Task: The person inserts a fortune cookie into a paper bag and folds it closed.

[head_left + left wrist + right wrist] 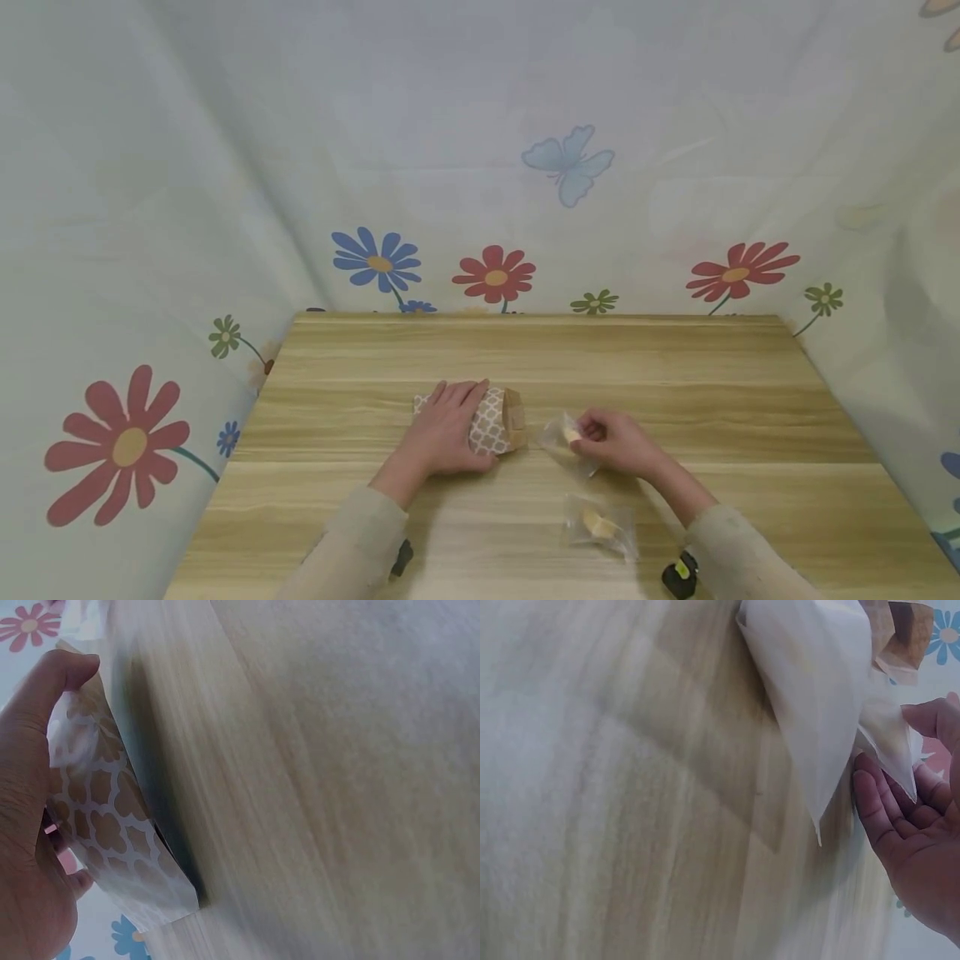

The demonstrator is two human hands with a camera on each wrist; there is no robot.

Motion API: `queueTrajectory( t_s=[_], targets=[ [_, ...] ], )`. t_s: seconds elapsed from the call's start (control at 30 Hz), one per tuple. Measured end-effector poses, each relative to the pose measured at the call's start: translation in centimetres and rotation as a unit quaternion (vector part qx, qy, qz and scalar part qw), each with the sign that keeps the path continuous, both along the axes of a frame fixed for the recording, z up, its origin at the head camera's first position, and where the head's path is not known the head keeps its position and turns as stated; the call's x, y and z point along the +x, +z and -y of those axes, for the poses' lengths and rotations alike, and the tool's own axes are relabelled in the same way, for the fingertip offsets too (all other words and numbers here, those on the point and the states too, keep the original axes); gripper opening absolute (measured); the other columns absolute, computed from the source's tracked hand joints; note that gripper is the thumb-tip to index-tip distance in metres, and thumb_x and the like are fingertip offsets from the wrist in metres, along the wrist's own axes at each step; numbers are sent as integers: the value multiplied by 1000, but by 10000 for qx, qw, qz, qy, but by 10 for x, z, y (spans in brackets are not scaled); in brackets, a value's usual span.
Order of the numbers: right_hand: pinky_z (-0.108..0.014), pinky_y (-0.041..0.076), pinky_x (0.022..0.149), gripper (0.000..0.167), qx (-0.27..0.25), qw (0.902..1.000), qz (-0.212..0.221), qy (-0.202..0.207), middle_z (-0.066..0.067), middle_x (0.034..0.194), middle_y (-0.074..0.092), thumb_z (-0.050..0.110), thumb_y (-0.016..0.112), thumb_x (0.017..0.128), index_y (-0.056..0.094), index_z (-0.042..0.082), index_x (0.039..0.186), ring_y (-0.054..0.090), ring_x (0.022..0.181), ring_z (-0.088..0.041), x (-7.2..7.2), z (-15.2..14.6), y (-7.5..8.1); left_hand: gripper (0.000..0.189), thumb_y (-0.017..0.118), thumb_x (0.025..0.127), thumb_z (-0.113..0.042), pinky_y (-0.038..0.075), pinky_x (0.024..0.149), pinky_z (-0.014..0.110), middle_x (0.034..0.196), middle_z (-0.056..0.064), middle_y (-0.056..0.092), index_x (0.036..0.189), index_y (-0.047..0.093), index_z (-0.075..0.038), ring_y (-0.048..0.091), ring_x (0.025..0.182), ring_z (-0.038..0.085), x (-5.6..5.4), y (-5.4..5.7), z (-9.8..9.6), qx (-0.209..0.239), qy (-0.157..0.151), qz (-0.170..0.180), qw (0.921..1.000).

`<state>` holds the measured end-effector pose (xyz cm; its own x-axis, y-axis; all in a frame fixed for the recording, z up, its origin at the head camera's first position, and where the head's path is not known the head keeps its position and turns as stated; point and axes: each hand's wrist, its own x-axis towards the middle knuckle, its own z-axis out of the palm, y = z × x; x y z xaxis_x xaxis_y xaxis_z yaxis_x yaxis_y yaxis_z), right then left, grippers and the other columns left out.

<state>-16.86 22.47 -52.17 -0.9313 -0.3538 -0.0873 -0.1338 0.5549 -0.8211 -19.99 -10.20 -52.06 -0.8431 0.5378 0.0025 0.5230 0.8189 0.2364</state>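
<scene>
A brown paper bag [489, 423] with a white lattice pattern lies on its side, its open mouth facing right in the head view. My left hand [448, 429] spans the bag and grips it, thumb on the near side; the left wrist view shows the bag [109, 814] tilted off the tabletop. Just right of the mouth, my right hand [615, 442] pinches a clear plastic packet [557, 437] with a small yellowish piece inside. The packet [810, 697] stands close to the bag in the right wrist view. What the bag contains is hidden.
A second clear packet [600, 523] with a yellowish piece lies nearer me on the wood-grain table [712, 358]. Behind and beside the table hangs a flower-printed cloth [637, 217]. Dark wrist devices [680, 575] sit below both sleeves.
</scene>
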Motion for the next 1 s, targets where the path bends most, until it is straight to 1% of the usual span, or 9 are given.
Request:
queueTrajectory(
  t_s=[0.13,0.23,0.33,0.47,0.6,0.7,0.8,0.9,1.0],
  targets=[
    [-24,58,75,26,-28,10000,33,-56,-7,97,72,17,80,92,70,-2,106,66,89,-17,0,0,0,124,79,74,-70,18,132,54,164,11,43,169,27,-10,39,152,30,0,1,-1,-4,7,37,10000],
    [-23,57,76,24,-118,9997,99,-193,-8,98,72,15,79,93,70,-3,107,67,90,-17,-1,-1,-1,124,79,74,-69,17,132,54,165,10,43,169,26,-11,38,152,29,0,0,-2,18,20,64,10000],
    [-22,57,78,25,-422,9976,317,-438,-9,102,72,14,77,95,69,-5,110,67,93,-16,-1,0,2,124,79,74,-69,16,132,53,165,9,42,170,25,-11,38,153,29,1,0,-3,35,32,99,9999],
    [-22,57,81,29,-910,9912,607,-745,-13,109,72,16,75,98,66,-6,115,67,99,-16,-2,2,10,124,79,74,-69,15,132,52,165,9,42,170,25,-12,38,153,28,2,0,-6,99,34,104,9999],
    [-21,55,87,32,-1155,9854,702,-1038,-12,115,72,22,74,100,65,-3,119,66,106,-16,-6,8,18,124,78,74,-70,16,132,52,165,9,42,170,25,-12,38,153,29,3,-2,-9,143,38,68,9999],
    [-20,55,87,32,-1422,9797,624,-1271,-11,114,72,20,75,100,65,-3,120,66,106,-14,-9,16,22,125,78,73,-71,17,132,53,165,10,42,170,24,-12,38,153,30,3,-4,-13,233,32,24,9997],
    [-19,56,86,30,-1764,9717,497,-1492,-9,111,70,14,75,99,65,-5,119,66,103,-11,-13,25,24,127,78,73,-72,18,132,54,164,11,42,170,23,-13,39,152,31,3,-6,-17,318,41,-23,9995],
    [-17,55,86,27,-2054,9623,381,-1740,-7,109,68,8,74,99,65,-7,118,65,100,-7,-15,34,23,127,78,73,-73,20,131,55,164,12,42,170,23,-13,40,150,32,3,-7,-23,419,63,-93,9991],
    [-15,55,86,26,-2182,9563,255,-1931,-6,108,68,6,75,98,64,-8,117,65,97,-5,-17,40,22,126,77,73,-73,22,131,56,163,12,42,170,23,-14,41,149,32,3,-8,-29,487,100,-207,9985]
  ],
)
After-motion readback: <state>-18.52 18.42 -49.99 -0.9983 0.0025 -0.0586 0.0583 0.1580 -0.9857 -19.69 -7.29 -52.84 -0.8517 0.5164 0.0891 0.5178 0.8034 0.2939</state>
